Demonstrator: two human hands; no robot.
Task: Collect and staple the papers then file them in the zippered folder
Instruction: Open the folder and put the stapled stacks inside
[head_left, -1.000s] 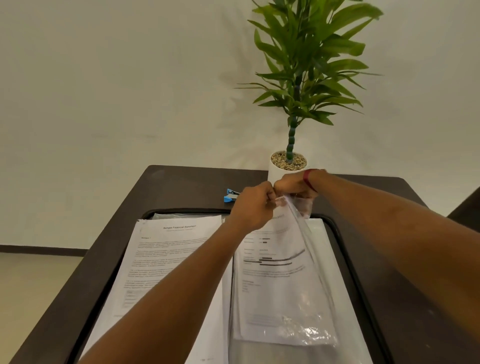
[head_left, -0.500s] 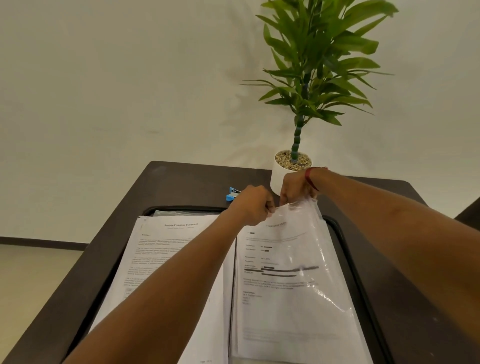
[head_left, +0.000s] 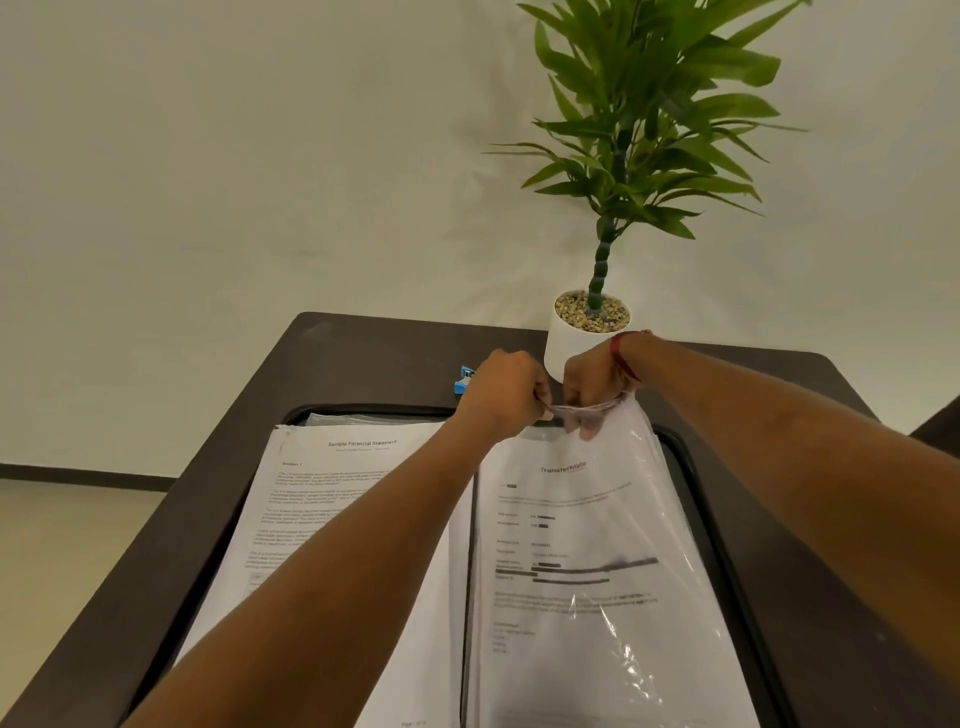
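Head view, looking down along both forearms.

- Zippered folder (head_left: 693, 470) lies open on the dark surface (head_left: 363, 358); its black edge frames both halves.
- Left half: stack of papers (head_left: 337, 499), top sheet headed "Sample Financial Statement". The left forearm crosses over its right side.
- Right half: clear plastic sleeve (head_left: 675, 649), creased and shiny, lying over a printed sheet (head_left: 561, 525) headed "TransferMate". The sheet sits inside or under the film; cannot tell which. Several lines of print are blacked out.
- Left grip (head_left: 506, 389): fingers curled tight, pinching the top edge of the plastic sleeve at the far end of the right half.
- Right grip (head_left: 597, 382): just beside the left one, nearly touching it, also closed on the sleeve's top edge. Some fingertips show through the clear film. The plastic bunches slightly between the two grips.
- Red thread (head_left: 618, 356) around the right wrist.
- Blue stapler (head_left: 463, 379) on the surface beyond the folder, partly hidden behind the left grip, untouched.
- White pot (head_left: 563, 345) filled with pebbles stands at the far edge of the surface, just behind both grips; a green plant (head_left: 639, 130) rises from it against the pale wall (head_left: 208, 156).
- Light floor (head_left: 52, 551) visible to the left of the surface.
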